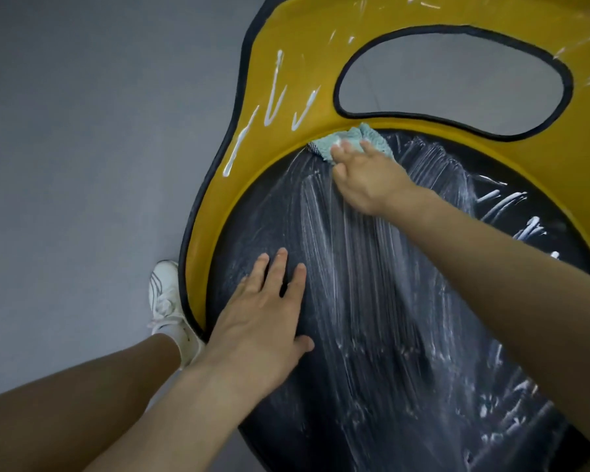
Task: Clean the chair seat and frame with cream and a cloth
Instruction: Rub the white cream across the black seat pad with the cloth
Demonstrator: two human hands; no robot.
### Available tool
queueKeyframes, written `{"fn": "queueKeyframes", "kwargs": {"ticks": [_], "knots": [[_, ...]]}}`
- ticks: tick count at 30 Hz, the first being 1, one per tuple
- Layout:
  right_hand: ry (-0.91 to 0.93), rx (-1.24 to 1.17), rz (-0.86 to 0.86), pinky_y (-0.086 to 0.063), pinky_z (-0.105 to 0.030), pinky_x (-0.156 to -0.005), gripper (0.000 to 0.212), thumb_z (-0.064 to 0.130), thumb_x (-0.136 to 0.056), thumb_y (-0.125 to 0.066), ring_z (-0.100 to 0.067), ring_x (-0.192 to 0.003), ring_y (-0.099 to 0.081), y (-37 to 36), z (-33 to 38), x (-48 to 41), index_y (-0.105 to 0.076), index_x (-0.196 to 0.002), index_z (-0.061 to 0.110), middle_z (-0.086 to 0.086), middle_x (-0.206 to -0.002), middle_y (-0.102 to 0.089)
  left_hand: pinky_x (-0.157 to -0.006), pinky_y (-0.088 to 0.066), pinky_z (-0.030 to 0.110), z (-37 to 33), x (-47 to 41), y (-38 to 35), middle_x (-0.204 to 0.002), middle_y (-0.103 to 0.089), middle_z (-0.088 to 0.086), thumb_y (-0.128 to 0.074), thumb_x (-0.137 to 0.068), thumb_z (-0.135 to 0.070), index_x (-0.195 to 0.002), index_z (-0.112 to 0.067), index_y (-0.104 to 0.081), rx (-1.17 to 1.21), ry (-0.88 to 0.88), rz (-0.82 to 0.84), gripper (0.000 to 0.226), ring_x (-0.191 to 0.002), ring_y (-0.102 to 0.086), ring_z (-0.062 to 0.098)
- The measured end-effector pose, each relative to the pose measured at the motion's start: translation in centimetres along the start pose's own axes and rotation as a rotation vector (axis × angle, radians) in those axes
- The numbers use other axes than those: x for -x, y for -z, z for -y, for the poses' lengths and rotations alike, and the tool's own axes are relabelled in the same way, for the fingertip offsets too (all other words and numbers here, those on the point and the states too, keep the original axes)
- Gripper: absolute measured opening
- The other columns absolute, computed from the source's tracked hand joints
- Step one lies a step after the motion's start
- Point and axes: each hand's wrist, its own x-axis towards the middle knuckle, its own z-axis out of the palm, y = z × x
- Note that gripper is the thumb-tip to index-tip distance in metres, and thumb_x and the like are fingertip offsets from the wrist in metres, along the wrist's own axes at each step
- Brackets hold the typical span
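The black, round chair seat (372, 335) was seen from above, filling the lower right of the view. It was bordered at its far and left sides by the yellow frame (286, 63), which was edged in black. The cream (273, 93) was laid in several thin white lines on the left part of the frame, and fainter smears were seen near its upper right corner. Across the middle of the seat the cream was spread out in long, pale streaks, while thicker, unspread dabs were left near the seat's right edge.

The light green cloth (355, 134) was bunched at the far edge of the seat, just where the seat met the yellow frame. It was pressed down by the right hand (368, 178), whose fingers were laid out over it rather than curled round it; that hand was slightly blurred. The left hand (263, 321) was laid flat on the left side of the seat, fingers straight and spread, with nothing held.

An oval opening (450, 83) in the frame was seen beyond the cloth. A white shoe (166, 298) was set on the grey floor (82, 165), just beside the frame's left edge.
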Motion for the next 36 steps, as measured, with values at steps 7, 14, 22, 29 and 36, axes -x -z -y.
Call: {"fn": "queueKeyframes", "kwargs": {"ticks": [7, 14, 22, 29, 36], "knots": [[0.126, 0.032, 0.033, -0.036, -0.052, -0.112, 0.056, 0.032, -0.099, -0.021, -0.033, -0.145, -0.029, -5.0, 1.0, 18.7, -0.041, -0.146, 0.009, -0.011, -0.153, -0.04, -0.126, -0.003, 0.04, -0.8, -0.7, 0.4, -0.159, 0.038, 0.001, -0.052, -0.098, -0.056, -0.156, -0.029, 0.022, -0.048, 0.027, 0.06, 0.098, -0.149, 0.029, 0.023], [-0.003, -0.075, 0.055, -0.043, -0.048, -0.108, 0.058, 0.035, -0.093, -0.034, -0.03, -0.143, -0.035, -7.5, 1.5, 30.2, -0.05, -0.144, 0.013, -0.003, -0.149, -0.047, -0.124, -0.006, 0.04, -3.8, -0.9, -0.3, -0.161, 0.034, 0.0, -0.055, -0.096, -0.057, -0.158, -0.029, 0.017, -0.082, -0.044, 0.078, 0.099, -0.151, 0.024, 0.023], [-0.165, -0.034, 0.022, -0.018, -0.044, -0.119, 0.053, 0.03, -0.103, -0.021, -0.035, -0.149, -0.014, -3.4, -5.2, 20.1, -0.03, -0.151, 0.01, -0.01, -0.161, -0.025, -0.126, -0.005, 0.042, -7.3, -0.2, -2.6, -0.165, 0.025, 0.003, -0.05, -0.098, -0.056, -0.16, -0.027, 0.01, -0.13, -0.211, -0.019, 0.091, -0.153, 0.019, 0.024], [-0.119, -0.11, 0.026, -0.015, -0.048, -0.12, 0.067, 0.036, -0.098, -0.004, -0.032, -0.151, -0.008, -9.4, -0.7, 34.4, -0.031, -0.151, 0.006, -0.012, -0.161, -0.023, -0.123, -0.005, 0.037, -9.1, 0.4, -3.7, -0.167, 0.019, 0.001, -0.051, -0.099, -0.055, -0.161, -0.026, 0.003, -0.137, -0.27, -0.054, 0.088, -0.154, 0.015, 0.02], [-0.179, -0.106, 0.005, -0.021, -0.052, -0.119, 0.068, 0.038, -0.096, -0.009, -0.036, -0.149, -0.016, -8.3, -2.7, 33.5, -0.026, -0.154, 0.007, -0.013, -0.159, -0.03, -0.122, -0.008, 0.037, -10.3, 1.4, -5.0, -0.166, 0.022, 0.001, -0.049, -0.099, -0.055, -0.161, -0.026, 0.006, -0.176, -0.306, -0.06, 0.087, -0.154, 0.015, 0.02]]}}
